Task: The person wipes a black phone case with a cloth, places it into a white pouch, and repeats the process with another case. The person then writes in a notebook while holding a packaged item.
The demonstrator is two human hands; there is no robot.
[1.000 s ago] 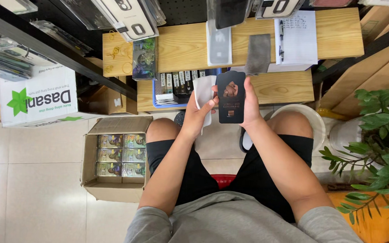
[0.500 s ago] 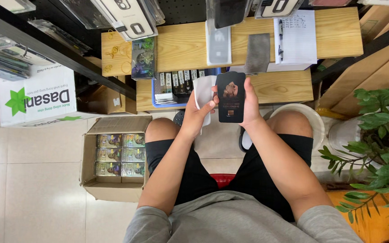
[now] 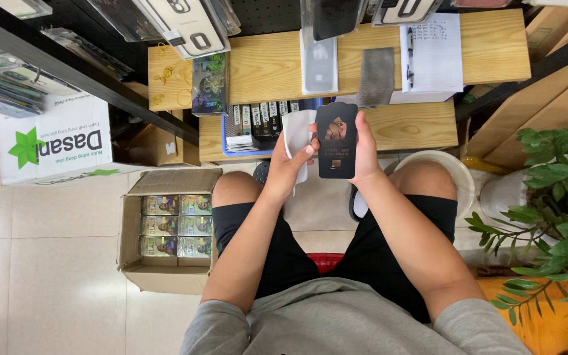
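**Dark card held steady between both hands**

Almost nothing has shifted over the last second: the flat black card-shaped package with a rounded hanging tab (image 3: 336, 141) is kept upright in front of the knees, and only a slight drift of the view is noticed. The handling is judged to be at a pause, with the package being looked over rather than moved.

The right hand (image 3: 367, 154) is closed along the package's right edge, fingers behind and thumb at the front. The left hand (image 3: 288, 167) is closed on the left edge with its thumb, while a white sheet or sleeve (image 3: 295, 135) is pinched behind its fingers. The package is held just above the lower pale wooden shelf (image 3: 415, 126).

An open brown cardboard carton (image 3: 165, 230) is set on the tiled floor beside the left knee; two columns of shiny printed packets (image 3: 177, 227) are packed in it, nearly filling it. A blue tray (image 3: 248, 150) on the lower shelf is filled with upright dark and white boxes. A white printed carton (image 3: 60, 141) stands further left, its contents not shown.
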